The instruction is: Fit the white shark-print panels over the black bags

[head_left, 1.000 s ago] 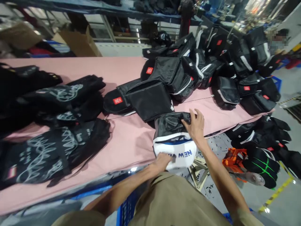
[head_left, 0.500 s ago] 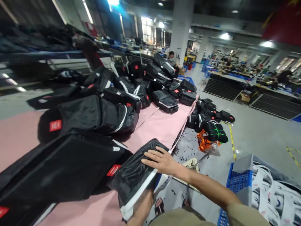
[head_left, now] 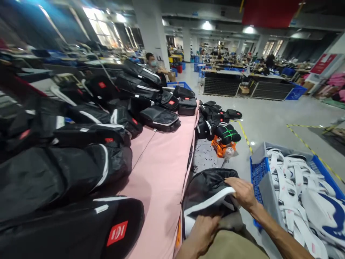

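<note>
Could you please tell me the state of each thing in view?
Held black bag: gripped, creased
Right hand: gripping its white-trimmed edge
Left hand: curled against its lower part
Pink cloth: spread out
Other black bags: heaped
Blue crate: loaded with white items
Ceiling light: lit

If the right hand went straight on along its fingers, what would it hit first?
The right hand would first push into the black bag with white trim, which it touches. Past that, the pink-covered table seems to lie in line, though depth is unclear.
</note>
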`<state>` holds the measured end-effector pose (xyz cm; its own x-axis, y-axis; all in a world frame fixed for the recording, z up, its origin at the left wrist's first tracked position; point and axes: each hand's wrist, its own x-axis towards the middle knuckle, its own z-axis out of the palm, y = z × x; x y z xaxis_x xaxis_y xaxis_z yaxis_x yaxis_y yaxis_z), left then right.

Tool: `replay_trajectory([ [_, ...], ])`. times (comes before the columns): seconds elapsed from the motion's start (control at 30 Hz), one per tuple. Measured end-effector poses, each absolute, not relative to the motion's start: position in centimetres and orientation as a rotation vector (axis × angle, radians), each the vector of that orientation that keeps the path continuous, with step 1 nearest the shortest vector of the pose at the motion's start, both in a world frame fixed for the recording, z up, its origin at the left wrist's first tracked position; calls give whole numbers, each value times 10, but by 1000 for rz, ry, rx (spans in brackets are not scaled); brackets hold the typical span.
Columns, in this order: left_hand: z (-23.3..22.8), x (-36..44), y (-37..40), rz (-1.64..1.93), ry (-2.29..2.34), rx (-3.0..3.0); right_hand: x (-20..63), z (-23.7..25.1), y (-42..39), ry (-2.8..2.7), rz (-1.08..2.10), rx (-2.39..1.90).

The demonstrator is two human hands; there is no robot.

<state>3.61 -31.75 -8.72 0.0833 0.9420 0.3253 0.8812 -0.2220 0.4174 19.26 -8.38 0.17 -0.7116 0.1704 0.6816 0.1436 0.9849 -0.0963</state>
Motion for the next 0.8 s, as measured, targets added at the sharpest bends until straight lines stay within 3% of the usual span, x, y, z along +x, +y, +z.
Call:
replay_trajectory([
  [0.2, -48, 41, -232, 1391, 1889, 2271, 252, 4, -60, -2276, -45, -625],
  [0.33, -54, 14, -151, 1303, 2071, 2128, 257, 6, -24, -2209, -60, -717],
  [0.5, -86, -12, -50, 1315, 1920, 1983, 239, -11, 42, -2190, 35, -734],
  [0.67, -118, -40, 18, 1508, 1986, 1741, 204, -44, 124, -2253, 355, -829],
  [0.8, -108, -75, 50, 1249, 2013, 1385, 168, -59, 196, -2332, 979, -964],
])
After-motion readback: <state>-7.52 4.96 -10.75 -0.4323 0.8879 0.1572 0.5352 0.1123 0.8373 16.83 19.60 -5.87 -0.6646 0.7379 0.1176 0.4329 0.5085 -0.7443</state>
